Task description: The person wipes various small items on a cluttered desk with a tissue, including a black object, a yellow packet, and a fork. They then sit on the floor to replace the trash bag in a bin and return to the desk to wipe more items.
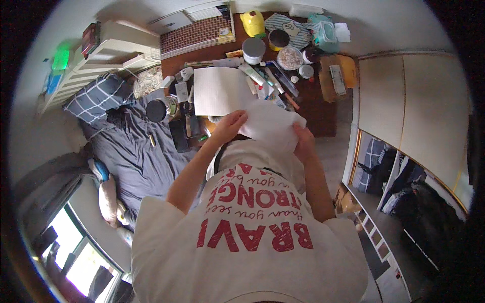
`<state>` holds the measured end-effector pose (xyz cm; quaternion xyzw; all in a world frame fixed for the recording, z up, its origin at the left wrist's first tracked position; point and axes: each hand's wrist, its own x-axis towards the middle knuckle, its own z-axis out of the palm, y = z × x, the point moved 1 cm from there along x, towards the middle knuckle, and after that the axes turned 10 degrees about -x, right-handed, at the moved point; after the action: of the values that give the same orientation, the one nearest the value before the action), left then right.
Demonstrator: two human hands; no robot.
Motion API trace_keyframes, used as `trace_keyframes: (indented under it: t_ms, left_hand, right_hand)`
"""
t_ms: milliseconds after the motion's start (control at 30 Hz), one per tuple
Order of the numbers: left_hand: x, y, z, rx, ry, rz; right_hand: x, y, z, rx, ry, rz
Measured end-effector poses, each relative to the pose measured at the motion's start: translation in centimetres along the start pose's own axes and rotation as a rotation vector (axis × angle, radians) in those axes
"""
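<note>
A thin white sheet [271,123], perhaps cloth or tissue, is spread between my two hands just beyond my waist. My left hand [232,125] pinches its left edge between thumb and fingers. At the right edge, my right hand [304,138] grips the same sheet. Behind it, an open notebook with pale pages [218,91] lies on the dark wooden desk [322,117], its right side partly covered by the sheet. Tubes [252,74] and pens lie right of the notebook. A phone-like dark slab [179,135] is near the desk's left front edge.
At the desk's back stand a yellow container [252,23], a grey-lidded tub [254,50], a clear jar [290,58] and a wipes pack [326,32]. A black-lidded jar [156,110] is at left, by the grey bed [140,163]. Wardrobe doors [409,98] are at right.
</note>
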<state>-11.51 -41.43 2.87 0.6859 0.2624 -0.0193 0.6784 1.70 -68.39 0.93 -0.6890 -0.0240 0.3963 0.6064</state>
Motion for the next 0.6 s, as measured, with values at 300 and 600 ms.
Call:
trace_keyframes:
  t_ms: [300, 600]
  left_hand:
    - [-1.2, 2.2, 0.9, -0.178, 0.041, -0.147]
    - [5.6, -1.2, -2.6, 0.214, 0.24, 0.648]
  right_hand:
    - [0.3, -6.5, -0.5, 0.236, -0.29, 0.014]
    - [-1.1, -8.1, -2.0, 0.17, -0.171, 0.083]
